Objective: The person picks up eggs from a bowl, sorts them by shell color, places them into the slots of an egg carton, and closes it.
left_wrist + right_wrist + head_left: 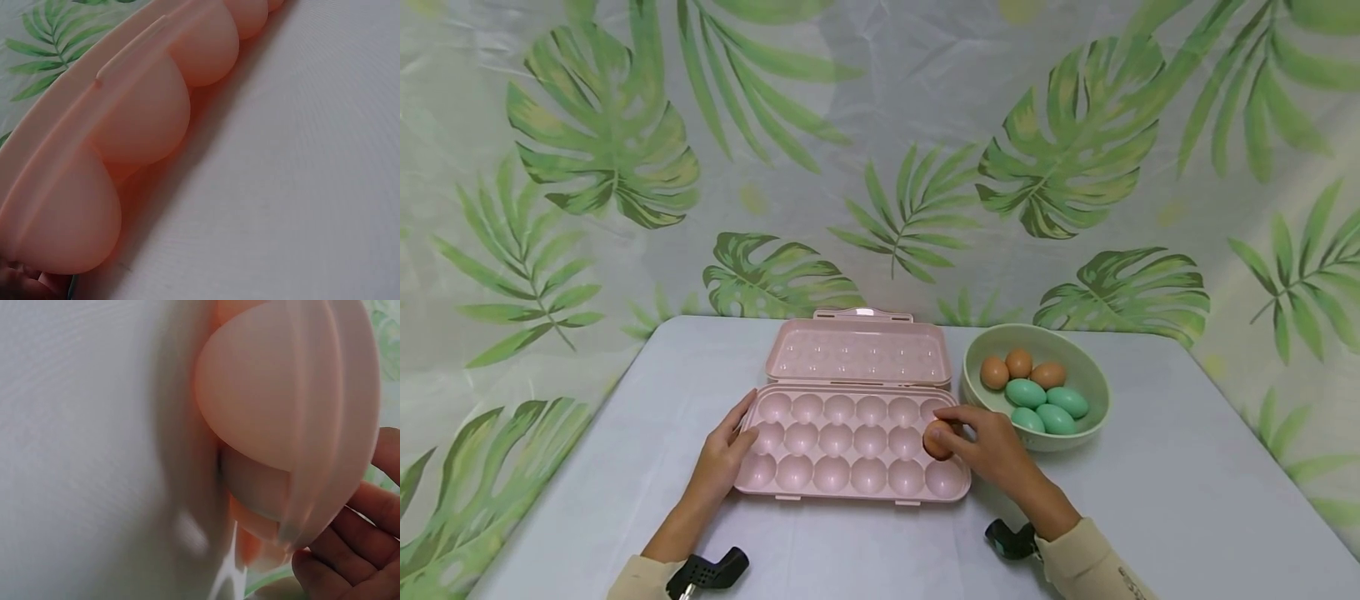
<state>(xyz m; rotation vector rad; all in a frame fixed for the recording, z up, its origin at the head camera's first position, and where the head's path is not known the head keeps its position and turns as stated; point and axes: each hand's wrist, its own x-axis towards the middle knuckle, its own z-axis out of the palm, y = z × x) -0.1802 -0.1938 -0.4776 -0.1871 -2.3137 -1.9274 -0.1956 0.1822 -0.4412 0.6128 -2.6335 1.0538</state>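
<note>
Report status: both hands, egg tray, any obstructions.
Right hand pinching brown egg at right end of egg tray. Left hand holding its left end. Lid open behind; no obstruction visible.

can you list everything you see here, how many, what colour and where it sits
flat table top: 1, white, lower half of the head view
leaf-print hanging sheet: 1, pale with green leaves, behind the table top
oblong plastic egg tray: 1, pink, middle of the table top
hinged plastic lid: 1, pink, open behind the tray
round smooth bowl: 1, pale green, right of the tray
smooth oval eggs: 3, brown, in the bowl
glossy oval eggs: 4 visible, green, in the bowl
lone oval egg: 1, brown, at the tray's right end
wrist devices: 2, black, one at each wrist
sleeves: 2, beige, bottom edge
left hand: 1, bare, holding the tray's left end
right hand: 1, bare, pinching the lone egg
</note>
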